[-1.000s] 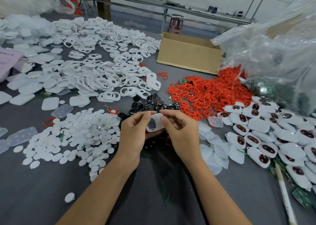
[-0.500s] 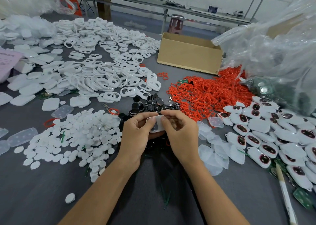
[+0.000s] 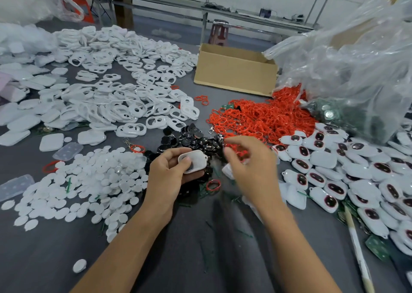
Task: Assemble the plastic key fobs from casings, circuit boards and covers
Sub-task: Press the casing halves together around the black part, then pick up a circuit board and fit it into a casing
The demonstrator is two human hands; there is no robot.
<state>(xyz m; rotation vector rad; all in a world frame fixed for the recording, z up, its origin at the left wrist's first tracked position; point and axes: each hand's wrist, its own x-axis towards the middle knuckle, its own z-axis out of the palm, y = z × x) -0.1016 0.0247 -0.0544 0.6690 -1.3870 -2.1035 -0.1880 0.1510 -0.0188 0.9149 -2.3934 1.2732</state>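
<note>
At a grey worktable [image 3: 200,259], a worker's left hand [image 3: 169,177] grips a white key fob casing [image 3: 195,162], thumb and curled fingers around it, just above a heap of black discs [image 3: 189,139]. The blurred right hand [image 3: 254,170] hovers beside it, fingers bent, at the edge of the red rings [image 3: 263,116]; whether it pinches anything cannot be told.

Motion blur hides whether the right hand [image 3: 250,167] holds anything.
</note>
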